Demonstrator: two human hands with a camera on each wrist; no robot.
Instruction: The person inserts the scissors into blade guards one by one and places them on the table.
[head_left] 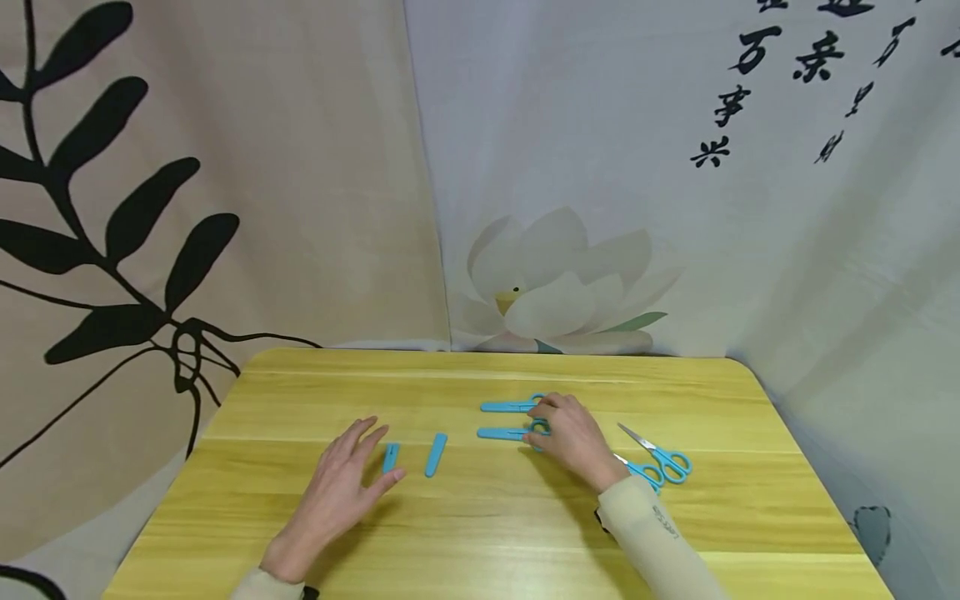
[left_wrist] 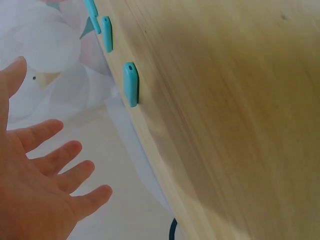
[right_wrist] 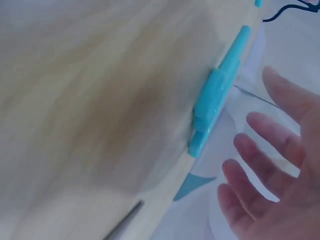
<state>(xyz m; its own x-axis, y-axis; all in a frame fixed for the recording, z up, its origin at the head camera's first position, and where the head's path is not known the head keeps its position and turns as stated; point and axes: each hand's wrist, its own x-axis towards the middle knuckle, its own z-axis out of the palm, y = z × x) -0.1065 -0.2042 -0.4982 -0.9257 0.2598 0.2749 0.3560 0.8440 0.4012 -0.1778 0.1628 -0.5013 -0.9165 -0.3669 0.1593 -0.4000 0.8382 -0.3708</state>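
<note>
Scissors with a bare blade lay on the counter at the right, partly hidden by the right forearm, their points toward the far left. At about the same depth, on the other side, the left hand hung low with fingers spread and holding nothing. Just beside its thumb stood one loose cover, its lower end masked by the hand in the head view; a second cover lay near it, slightly tilted. A second bare-bladed pair lay just beyond the first.

Farther in, the right hand was poised over the handles of two covered pairs. Its fingers were parted and loosely bent, pinching nothing in the right wrist view; whether any fingertip touched a handle could not be determined. The nearer covered pair and the farther covered pair lay roughly parallel, apart, with covers pointing left. A printed curtain hung behind the counter.

The step in hand was judged to be handling of the covered pairs; picking up or releasing could not be told. Sound practice called for handling one pair at a time by its handle, keeping it level and the neighbour undisturbed, with the wrist clear of the bare points.
</note>
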